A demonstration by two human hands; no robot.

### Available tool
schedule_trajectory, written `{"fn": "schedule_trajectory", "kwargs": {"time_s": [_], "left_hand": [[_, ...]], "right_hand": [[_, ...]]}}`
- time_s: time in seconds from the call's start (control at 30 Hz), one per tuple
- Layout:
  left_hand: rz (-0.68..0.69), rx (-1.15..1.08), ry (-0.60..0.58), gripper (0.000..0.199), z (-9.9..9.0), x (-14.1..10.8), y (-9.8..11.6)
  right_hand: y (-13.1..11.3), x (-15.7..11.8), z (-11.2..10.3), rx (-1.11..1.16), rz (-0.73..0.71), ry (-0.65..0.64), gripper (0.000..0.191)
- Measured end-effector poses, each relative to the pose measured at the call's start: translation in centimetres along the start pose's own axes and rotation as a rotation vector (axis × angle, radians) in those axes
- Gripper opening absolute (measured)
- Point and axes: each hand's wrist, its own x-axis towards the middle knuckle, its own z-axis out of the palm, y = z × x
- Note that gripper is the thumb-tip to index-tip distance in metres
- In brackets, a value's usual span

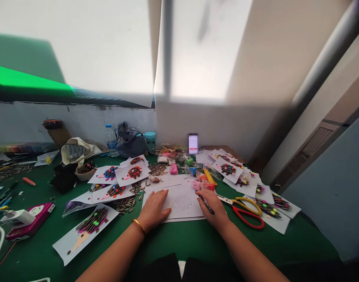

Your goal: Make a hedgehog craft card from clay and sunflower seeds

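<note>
Green table open to passage at six o'clock of the white paper sheet with hedgehog outline, red-and-yellow-handled metal scissors blocking three o'clock, loose striped seeds nine, plastic-wrapped pink and red lumps one o'clock

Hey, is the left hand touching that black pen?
Apart. The head view shows a gap: the animal drawing lies between the left hand and the black pen, which is in the right hand.

Drawing between hands, scissors right, seeds left
</note>
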Motion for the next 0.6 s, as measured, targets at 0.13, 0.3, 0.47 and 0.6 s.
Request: {"fn": "schedule_trajectory", "kwargs": {"time_s": [0.13, 0.3, 0.47, 0.6], "left_hand": [[0.013, 0.000, -0.016, 0.058, -0.2, -0.1, 0.2], [0.057, -0.002, -0.010, 0.041, -0.5, -0.4, 0.7], [0.135, 0.068, 0.051, 0.034, -0.9, -0.7, 1.7], [0.174, 0.111, 0.065, 0.032, -1.1, -0.8, 2.2]], "right_hand": [[1.8, -0.6, -1.8, -0.236, -0.131, -0.165, 0.038], [3.3, 0.0, -2.7, -0.345, -0.180, -0.309, 0.042], [2.6, 0.9, -2.3, -0.359, -0.144, -0.305, 0.035], [1.7, 1.0, -1.5, -0.365, -0.095, -0.189, 0.019]]}}
